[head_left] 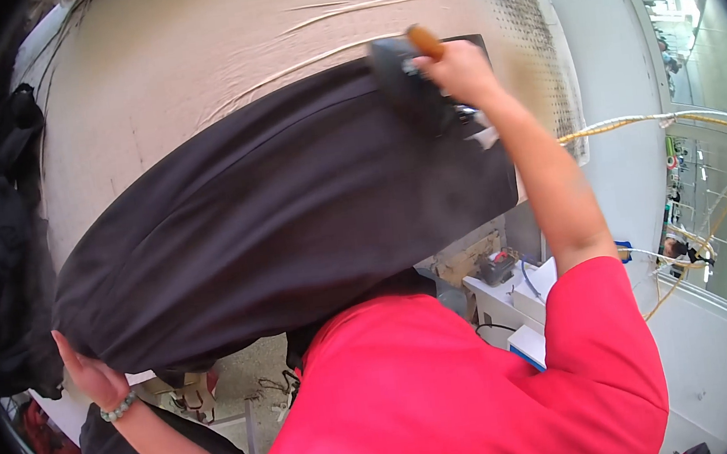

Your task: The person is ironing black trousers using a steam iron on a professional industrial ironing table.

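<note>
A long black garment (273, 210) lies across the padded ironing table (186, 59), with loose folds toward its left end and a smoother right end. My right hand (461, 73) is closed around the brown handle of a dark steam iron (406, 85), which rests on the garment near its far right corner. My left hand (94, 375) is at the garment's near left edge, its visible fingers stretched out against the cloth. Part of that hand is hidden by the fabric.
Dark cloth (4, 265) hangs at the table's left side. A white-wrapped hose (627, 122) runs in from the right, past the perforated table edge (528, 23). White boxes (517, 299) stand below the table at right, and a glass window (714, 190) is beyond.
</note>
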The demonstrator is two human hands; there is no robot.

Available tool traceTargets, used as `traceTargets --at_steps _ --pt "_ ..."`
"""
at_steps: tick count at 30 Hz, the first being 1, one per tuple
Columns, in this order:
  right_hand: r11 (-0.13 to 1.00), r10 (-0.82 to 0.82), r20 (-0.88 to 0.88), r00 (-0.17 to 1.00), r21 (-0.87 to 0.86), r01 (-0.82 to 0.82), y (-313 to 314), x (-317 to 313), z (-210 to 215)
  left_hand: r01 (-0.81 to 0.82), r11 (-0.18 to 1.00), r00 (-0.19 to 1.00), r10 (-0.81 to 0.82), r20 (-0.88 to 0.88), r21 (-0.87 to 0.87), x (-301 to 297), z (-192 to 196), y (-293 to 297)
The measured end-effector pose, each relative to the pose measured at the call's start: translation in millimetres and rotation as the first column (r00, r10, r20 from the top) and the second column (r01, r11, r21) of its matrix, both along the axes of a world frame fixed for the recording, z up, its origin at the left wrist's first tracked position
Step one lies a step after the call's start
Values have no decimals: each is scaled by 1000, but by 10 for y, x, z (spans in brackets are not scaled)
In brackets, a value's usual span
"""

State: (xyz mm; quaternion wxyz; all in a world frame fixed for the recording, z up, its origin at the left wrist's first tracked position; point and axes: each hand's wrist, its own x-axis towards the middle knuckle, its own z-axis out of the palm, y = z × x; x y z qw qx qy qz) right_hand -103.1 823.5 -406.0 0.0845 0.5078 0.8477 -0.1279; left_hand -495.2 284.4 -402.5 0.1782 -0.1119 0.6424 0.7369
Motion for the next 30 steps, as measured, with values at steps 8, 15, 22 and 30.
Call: traceTargets --at_steps 8,15,22,30 --pt "846 -528 -166 833 -189 498 1809 2056 -104 215 959 974 -225 37 184 198 320 -313" --pt "849 353 -168 920 471 -240 1830 1868 -302 -121 986 982 102 -159 -117 866 733 -54" --pt "776 -434 -357 827 -614 142 1603 1561 -716 -12 996 976 -6 -219 -84 1581 1648 -264" --pt "938 -324 -880 348 -251 238 626 2624 1659 -470 880 805 460 -374 71 1772 2564 -430"
